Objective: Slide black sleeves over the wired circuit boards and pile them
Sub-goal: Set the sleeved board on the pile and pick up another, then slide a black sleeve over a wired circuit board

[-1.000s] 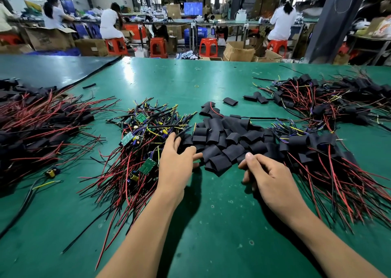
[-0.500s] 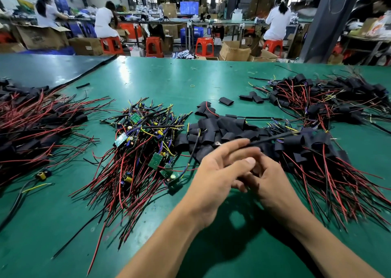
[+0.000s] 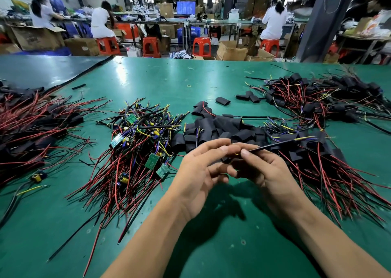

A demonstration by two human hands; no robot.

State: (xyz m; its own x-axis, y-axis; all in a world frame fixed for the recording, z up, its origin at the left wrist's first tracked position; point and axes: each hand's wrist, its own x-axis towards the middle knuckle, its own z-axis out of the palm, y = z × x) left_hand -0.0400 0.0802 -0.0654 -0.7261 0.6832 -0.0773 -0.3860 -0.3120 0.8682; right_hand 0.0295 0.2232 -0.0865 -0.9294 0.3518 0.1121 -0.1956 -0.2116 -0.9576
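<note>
My left hand (image 3: 201, 169) and my right hand (image 3: 262, 167) meet above the green table (image 3: 211, 246), fingers pinching one black sleeve (image 3: 227, 158) with a wired board mostly hidden inside. Its black, yellow and blue wires (image 3: 281, 143) stick out to the right. A heap of bare green boards with red and black wires (image 3: 135, 150) lies left of my hands. Loose black sleeves (image 3: 215, 129) are heaped just beyond my fingers. Sleeved boards with red wires (image 3: 317, 165) lie in a pile to the right.
More sleeved bundles lie at the far left (image 3: 27, 125) and back right (image 3: 321, 100). A few stray sleeves (image 3: 223, 101) lie mid-table. Beyond the table's far edge are orange stools (image 3: 151, 47), cardboard boxes and seated people in white.
My hands left the piles and came together. The left hand lifted a wired board from the heap, the right a sleeve; both now hold the piece a little higher with its wires pointing right.
</note>
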